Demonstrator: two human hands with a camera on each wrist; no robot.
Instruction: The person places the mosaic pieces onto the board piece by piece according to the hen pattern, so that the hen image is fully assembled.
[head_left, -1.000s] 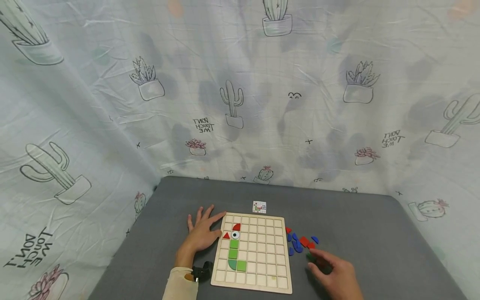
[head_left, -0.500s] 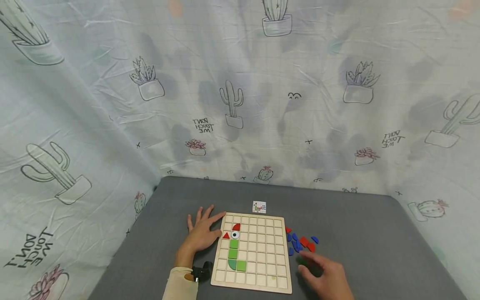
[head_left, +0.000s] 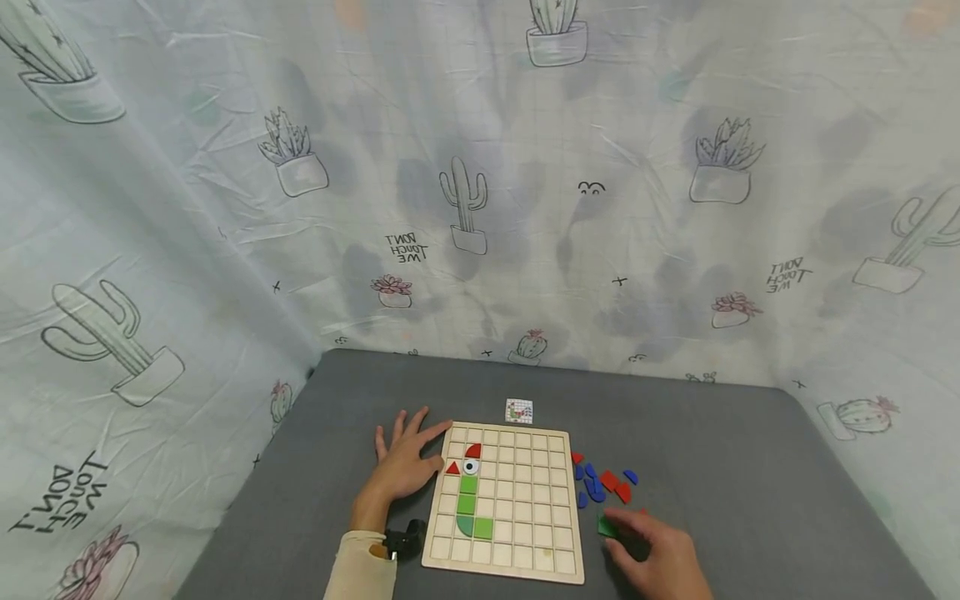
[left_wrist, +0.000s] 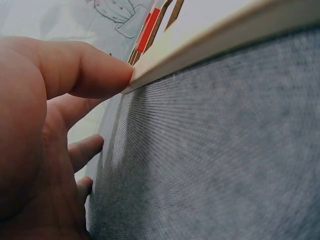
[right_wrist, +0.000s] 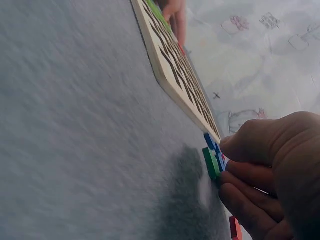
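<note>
A wooden grid board (head_left: 525,533) lies on the grey table, with green, red and one eye tile set in its left columns (head_left: 468,503). My left hand (head_left: 408,454) lies flat beside the board, its thumb (left_wrist: 95,75) touching the board's left edge (left_wrist: 210,45). To the right of the board, my right hand (head_left: 622,533) pinches a green tile (head_left: 607,526) between thumb and fingers; in the right wrist view the green tile (right_wrist: 211,163) stands on edge just above the table. Loose blue and red tiles (head_left: 603,483) lie just beyond it.
A small picture card (head_left: 518,411) lies behind the board. A dark object (head_left: 405,542) sits by my left wrist. The grey table (head_left: 750,467) is open on the right and far side. Cactus-print cloth (head_left: 465,208) hangs around it.
My right hand has drawn left and a little toward me, and now pinches the green tile it was reaching over. The left hand has stayed put.
</note>
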